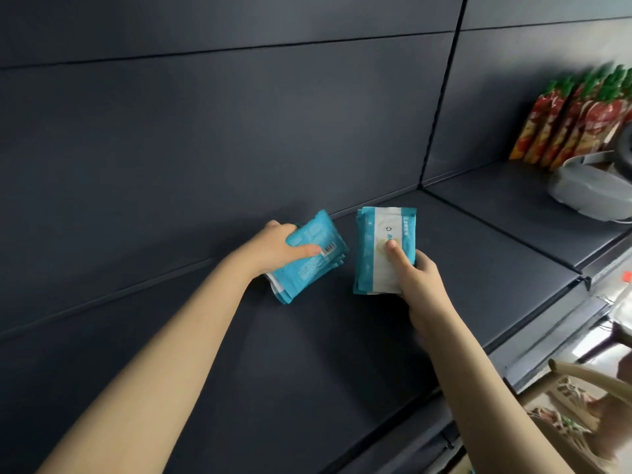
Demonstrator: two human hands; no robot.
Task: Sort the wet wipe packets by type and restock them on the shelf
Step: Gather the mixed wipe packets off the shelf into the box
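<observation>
A: "Which hand held what?"

B: "Fingers of the left hand [277, 249] clasped the tilted stack [309, 260]; the right hand [415, 278] clasped the straight stack [383, 248], lengthwise near-to-far. Both were just apart, far on the shelf [307, 371]."

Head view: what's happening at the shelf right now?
A person holds a stack of blue wet wipe packets in each hand at the dark shelf. The left hand grips the left stack, barcode side up; the right hand grips the right stack, white label up, thumb pressed on it. Red pouches stand farther right.
</observation>
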